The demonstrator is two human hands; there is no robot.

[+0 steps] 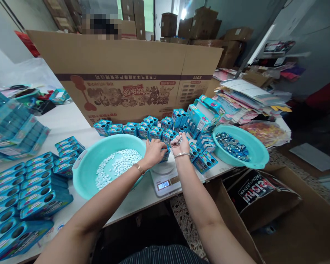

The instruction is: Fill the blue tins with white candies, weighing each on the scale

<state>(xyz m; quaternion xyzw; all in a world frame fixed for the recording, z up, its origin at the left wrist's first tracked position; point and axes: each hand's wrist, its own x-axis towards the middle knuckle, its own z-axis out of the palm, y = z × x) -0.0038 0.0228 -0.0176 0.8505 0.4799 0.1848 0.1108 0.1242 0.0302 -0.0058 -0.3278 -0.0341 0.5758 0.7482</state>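
Observation:
My left hand [154, 151] is over a small blue box [165, 155] on a white digital scale [167, 179]. Its fingers are curled and pressed together at the box's top; what they pinch is hidden. Just to the right, my right hand [178, 147] is turned palm up, fingers curled around a few small pale tablets. The scale's display is lit. Left of the scale stands a turquoise basin [84, 161] holding many loose white tablets [126, 161]. Several blue boxes [151, 132] with round holes in their tops stand behind my hands.
A second turquoise basin [260, 154] with shiny blue and silver lids [231, 146] is at the right. Rows of blue boxes [41, 190] fill the left. A large cardboard carton [132, 62] walls off the back; an open carton [299, 223] sits below the table's right edge.

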